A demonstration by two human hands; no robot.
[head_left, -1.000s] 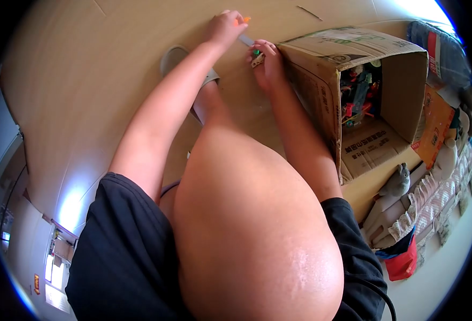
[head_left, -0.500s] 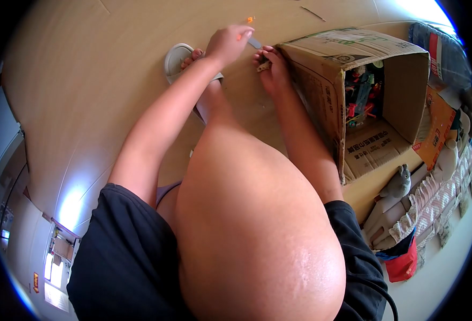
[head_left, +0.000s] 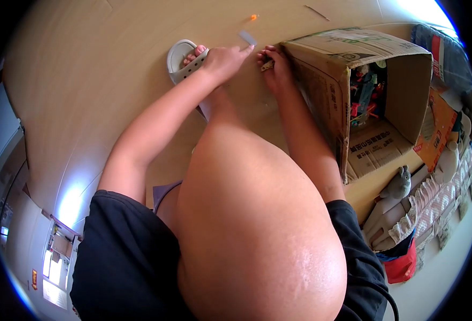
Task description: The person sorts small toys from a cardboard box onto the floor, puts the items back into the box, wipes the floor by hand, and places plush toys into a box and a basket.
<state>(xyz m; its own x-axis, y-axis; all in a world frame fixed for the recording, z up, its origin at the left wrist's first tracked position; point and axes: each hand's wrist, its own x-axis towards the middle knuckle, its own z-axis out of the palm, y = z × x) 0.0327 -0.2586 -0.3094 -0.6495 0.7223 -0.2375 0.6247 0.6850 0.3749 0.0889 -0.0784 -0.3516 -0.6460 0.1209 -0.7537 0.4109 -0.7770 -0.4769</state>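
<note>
Fingertip (head_left: 251, 47) at a gray strip (head_left: 247, 38), small piece in the other hand

The left hand (head_left: 224, 63) points its index finger at the near end of the flat strip, which lies on the floor (head_left: 112, 69). Whether the two touch is hard to tell, as is whether the curled fingers hold anything. The right hand (head_left: 277, 72) is clamped on a tan piece (head_left: 268, 65) (the fingers hide most of its shape), just beside the cardboard box (head_left: 321, 101). An orange piece (head_left: 253, 17) lies beyond the strip.

Since the strip looks thin and the floor smooth, pressure on one end could make it skid or spin away. A loosened curl in the right hand could drop the tan piece, perhaps against the box's foot. The right forearm runs close along the box, so a sideways swing could jolt it.

The box is brown, printed corrugated board with worn edges, holding a jumble of small colored items (head_left: 365, 96). The pale sandal (head_left: 178, 56) has a strap punched with round holes. A slender dark stick (head_left: 317, 13) lies farther off; ruffled lace cloth (head_left: 434, 200) and a soft gray plush animal (head_left: 398, 183) sit at the right.
</note>
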